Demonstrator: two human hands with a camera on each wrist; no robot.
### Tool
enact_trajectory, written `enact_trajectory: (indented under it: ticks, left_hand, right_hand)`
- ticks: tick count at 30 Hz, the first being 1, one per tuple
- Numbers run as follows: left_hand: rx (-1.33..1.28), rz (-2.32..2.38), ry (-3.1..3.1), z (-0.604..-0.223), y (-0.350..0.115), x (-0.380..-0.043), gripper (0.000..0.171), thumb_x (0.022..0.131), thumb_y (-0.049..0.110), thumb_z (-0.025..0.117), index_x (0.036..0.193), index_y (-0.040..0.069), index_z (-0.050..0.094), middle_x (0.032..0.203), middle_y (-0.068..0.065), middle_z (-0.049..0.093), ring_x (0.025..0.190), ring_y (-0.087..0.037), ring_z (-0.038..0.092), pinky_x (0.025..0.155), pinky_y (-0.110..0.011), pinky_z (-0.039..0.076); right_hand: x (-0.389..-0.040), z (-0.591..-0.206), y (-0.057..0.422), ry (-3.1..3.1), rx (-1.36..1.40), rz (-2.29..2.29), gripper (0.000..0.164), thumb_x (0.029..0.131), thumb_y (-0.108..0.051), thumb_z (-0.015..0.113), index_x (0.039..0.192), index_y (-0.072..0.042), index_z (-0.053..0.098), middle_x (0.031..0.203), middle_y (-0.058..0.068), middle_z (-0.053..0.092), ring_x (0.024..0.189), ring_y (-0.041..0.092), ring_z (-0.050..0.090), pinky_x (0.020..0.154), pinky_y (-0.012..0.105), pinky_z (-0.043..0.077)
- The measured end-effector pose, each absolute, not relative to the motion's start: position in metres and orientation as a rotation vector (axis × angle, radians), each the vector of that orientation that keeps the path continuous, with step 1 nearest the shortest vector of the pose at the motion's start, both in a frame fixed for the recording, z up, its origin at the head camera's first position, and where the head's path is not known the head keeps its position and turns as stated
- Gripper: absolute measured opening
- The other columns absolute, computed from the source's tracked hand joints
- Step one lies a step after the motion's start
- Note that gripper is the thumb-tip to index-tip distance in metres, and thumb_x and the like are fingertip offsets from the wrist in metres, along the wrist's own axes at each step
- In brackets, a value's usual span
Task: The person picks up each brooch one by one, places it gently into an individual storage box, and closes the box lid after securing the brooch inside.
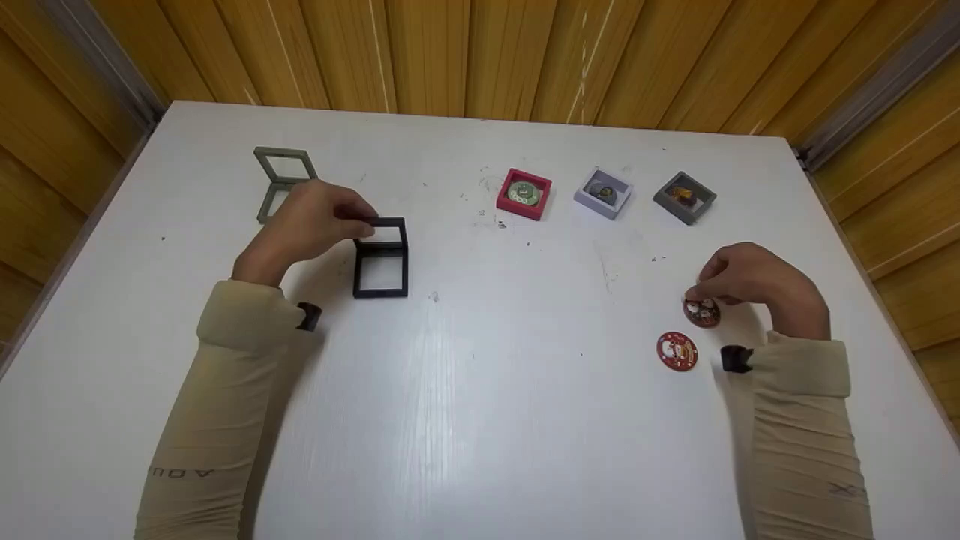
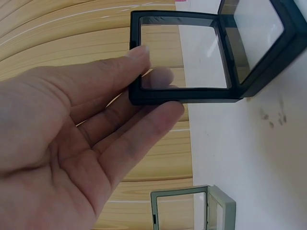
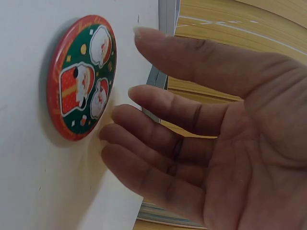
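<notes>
My left hand (image 1: 311, 221) pinches the upper panel of a black display frame (image 1: 381, 273) between thumb and fingers. In the left wrist view this frame (image 2: 192, 95) stands unfolded at its hinge, with clear film in both halves and nothing inside. My right hand (image 1: 761, 281) reaches over a round Christmas badge (image 1: 703, 313) at the table's right. The right wrist view shows that badge (image 3: 79, 81) with a red rim, green middle and Santa pictures, lying flat. There the thumb and fingers are spread apart beside it. A second red round badge (image 1: 677, 351) lies just nearer.
An unfolded sage-green frame (image 1: 280, 151) stands behind my left hand. Along the back sit a red case (image 1: 523, 193), a lavender case (image 1: 604, 193) and a grey case (image 1: 684, 197), each with something inside. A wood-slat wall (image 1: 510, 60) borders the white table (image 1: 525, 420).
</notes>
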State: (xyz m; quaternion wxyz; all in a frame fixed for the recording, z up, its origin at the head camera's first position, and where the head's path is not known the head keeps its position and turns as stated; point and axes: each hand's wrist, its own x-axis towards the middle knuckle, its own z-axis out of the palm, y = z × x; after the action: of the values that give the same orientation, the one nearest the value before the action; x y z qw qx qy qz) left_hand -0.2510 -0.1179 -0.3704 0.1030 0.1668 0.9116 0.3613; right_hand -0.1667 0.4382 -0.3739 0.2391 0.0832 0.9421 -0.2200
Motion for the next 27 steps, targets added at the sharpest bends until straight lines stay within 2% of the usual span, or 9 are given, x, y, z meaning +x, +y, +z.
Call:
enact_trajectory:
  ticks: [7,14,21,27]
  left_hand:
    - [0.553,1.076,2.69,-0.372,-0.112,-0.254,0.019,0.097,0.001,0.075,0.115,0.002,0.08,0.105,-0.013,0.077,0.094,-0.026,0.068,0.09,-0.044,0.052]
    - [0.572,1.084,2.69,-0.372,-0.108,-0.254,0.018,0.096,0.0,0.075,0.113,0.001,0.08,0.104,-0.013,0.077,0.093,-0.025,0.068,0.086,-0.039,0.052]
    - [0.564,1.079,2.691,-0.373,-0.107,-0.254,0.019,0.096,0.0,0.074,0.114,0.001,0.08,0.105,-0.013,0.077,0.093,-0.026,0.068,0.085,-0.039,0.053]
    - [0.57,1.084,2.683,-0.373,-0.105,-0.254,0.019,0.096,0.0,0.074,0.114,0.001,0.08,0.105,-0.013,0.077,0.092,-0.026,0.069,0.086,-0.04,0.053]
  right_hand:
    - [-0.166,-0.376,0.439,2.513,0.186,-0.578,0.048,0.092,-0.027,0.083,0.115,0.008,0.062,0.099,0.014,0.068,0.092,0.034,0.064,0.083,0.049,0.052]
    - [-0.168,-0.38,0.437,2.449,0.138,-0.635,0.024,0.095,-0.021,0.08,0.098,0.002,0.073,0.081,0.004,0.072,0.08,0.022,0.064,0.075,0.038,0.053]
    - [-0.168,-0.381,0.44,2.439,0.179,-0.724,0.031,0.096,-0.017,0.08,0.108,0.007,0.065,0.088,0.007,0.075,0.082,0.021,0.072,0.077,0.036,0.056]
    - [-0.169,-0.382,0.441,2.474,0.178,-0.767,0.026,0.099,-0.014,0.077,0.109,0.008,0.067,0.092,0.007,0.073,0.082,0.019,0.072,0.078,0.033,0.055]
